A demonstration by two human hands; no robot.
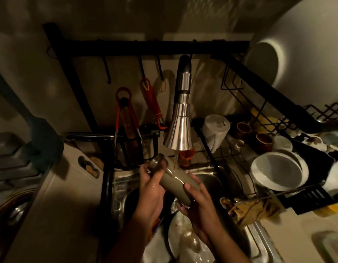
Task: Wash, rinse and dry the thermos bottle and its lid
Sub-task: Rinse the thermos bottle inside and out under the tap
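Thermos bottle (174,180) held over the sink (259,242), right under the faucet (180,130), thin stream landing on its side about mid-body. Long axis tilted: open mouth up and to the left, base down and to the right toward the body. Grey-beige matte shell, wet, with a steel threaded neck, no lid on it and no lid spotted anywhere for sure.

Left hand (152,188) wrapped around the upper part near the neck, fingers curled behind the bottle. Right hand (199,202) cupping the lower end from below and the side, fingers (189,186) curled over the body. Both about equally close, left nearer the mouth, so probably the one to tip the opening into the water next. Looks like rinsing the outside, inside maybe not done yet.

Dirty plates (175,236) piled in the sink below. Dish rack (312,198) off to the right with a white bowl (276,171) and an upturned mug (215,130). Crumpled rag (249,209) on the sink edge. Very dim light, hard to judge soap.
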